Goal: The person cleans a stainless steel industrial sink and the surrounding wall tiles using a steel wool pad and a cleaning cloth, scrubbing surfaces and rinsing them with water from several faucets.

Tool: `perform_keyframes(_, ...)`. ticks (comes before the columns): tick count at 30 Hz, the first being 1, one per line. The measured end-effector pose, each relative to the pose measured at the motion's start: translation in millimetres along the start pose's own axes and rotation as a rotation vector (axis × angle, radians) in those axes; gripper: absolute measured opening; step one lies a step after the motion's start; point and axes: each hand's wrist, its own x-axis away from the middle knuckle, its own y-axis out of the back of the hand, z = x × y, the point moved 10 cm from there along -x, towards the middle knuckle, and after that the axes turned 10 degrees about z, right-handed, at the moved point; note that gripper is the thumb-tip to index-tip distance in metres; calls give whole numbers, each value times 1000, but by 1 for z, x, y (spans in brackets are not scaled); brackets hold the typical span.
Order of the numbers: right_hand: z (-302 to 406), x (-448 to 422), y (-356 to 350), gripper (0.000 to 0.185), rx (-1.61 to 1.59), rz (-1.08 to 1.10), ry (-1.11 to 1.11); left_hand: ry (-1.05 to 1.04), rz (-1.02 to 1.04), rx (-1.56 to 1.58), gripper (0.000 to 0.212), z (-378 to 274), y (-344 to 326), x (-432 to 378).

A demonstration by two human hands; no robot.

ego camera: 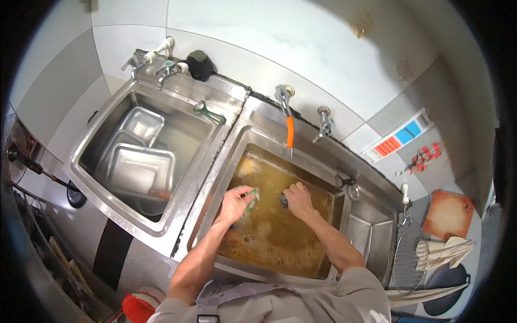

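My left hand (235, 204) grips a small green item (254, 197) just over the brown, murky water (278, 226) of the middle sink basin. Part of that item is hidden by the fingers, so its exact kind is unclear. In my right hand (299, 198) is a grey metal scouring pad (284, 200), pinched near the water's surface. Foam and bubbles float at the basin's near side. A steel tap (284, 97) with an orange hose (290, 131) hangs over the basin's far edge.
Metal trays (142, 167) lie in water in the left sink (74, 165). A green-handled tool (211, 114) rests on its ledge. Another steel basin (369, 234) adjoins on the right. Beyond it are a cutting board (449, 214) and a dark pan (444, 288). A red bucket (139, 307) stands lower left.
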Motion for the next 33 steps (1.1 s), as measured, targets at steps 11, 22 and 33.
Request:
perform_keyframes(11,-2,-234,92,18,659,-139,-84,39,35,-185,26,-13,-8,6)
perform_keyframes(22,62,-350,75,25,614,-253,242,86,97,-96,27,-14,-6,5)
perform_keyframes(33,64,-349,79,14,581,-203,213,20,78,5,25,-15,-2,1)
